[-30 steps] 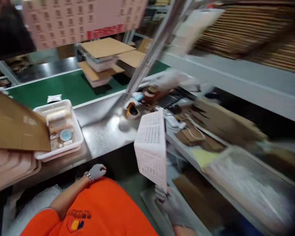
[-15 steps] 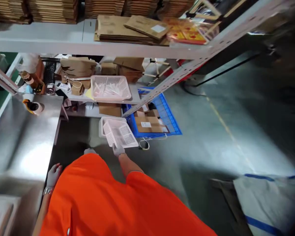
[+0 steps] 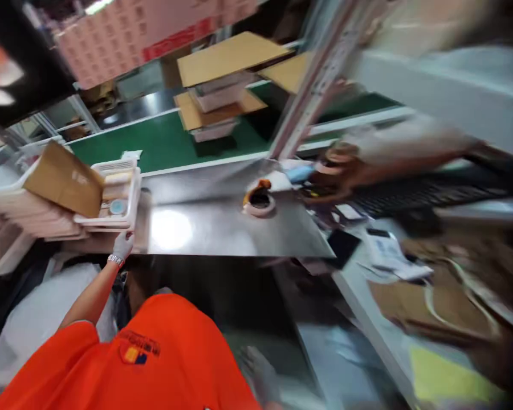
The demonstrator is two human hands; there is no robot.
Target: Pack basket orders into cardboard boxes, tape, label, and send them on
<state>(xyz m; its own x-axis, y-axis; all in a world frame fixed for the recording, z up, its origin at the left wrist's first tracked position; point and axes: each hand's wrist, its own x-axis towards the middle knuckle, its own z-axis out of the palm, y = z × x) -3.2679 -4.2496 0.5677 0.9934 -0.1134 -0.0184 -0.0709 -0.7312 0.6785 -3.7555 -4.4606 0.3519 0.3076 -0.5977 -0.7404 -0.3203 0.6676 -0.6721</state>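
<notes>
My left hand (image 3: 123,244), in a pale glove with a metal watch at the wrist, is at the near edge of a white plastic basket (image 3: 130,208). Its fingers look closed on the rim. In the basket are packaged items, among them a round container with a light blue lid (image 3: 118,206). A brown cardboard sheet (image 3: 66,179) leans over the basket's left side. My right hand (image 3: 260,369), also gloved, hangs low in front of my body. Motion smears its fingers, and no object shows in it.
The steel table (image 3: 205,228) carries a tape roll (image 3: 259,204). Stacked white baskets (image 3: 38,213) stand at left. Behind runs a green conveyor belt (image 3: 162,134) bearing crates and cardboard. At right, a blurred keyboard (image 3: 393,199) and cardboard pieces lie on a shelf.
My view has swung left from the shelves to the steel table. My right hand has let go of the white basket it held near the floor. My left hand has reached the filled basket.
</notes>
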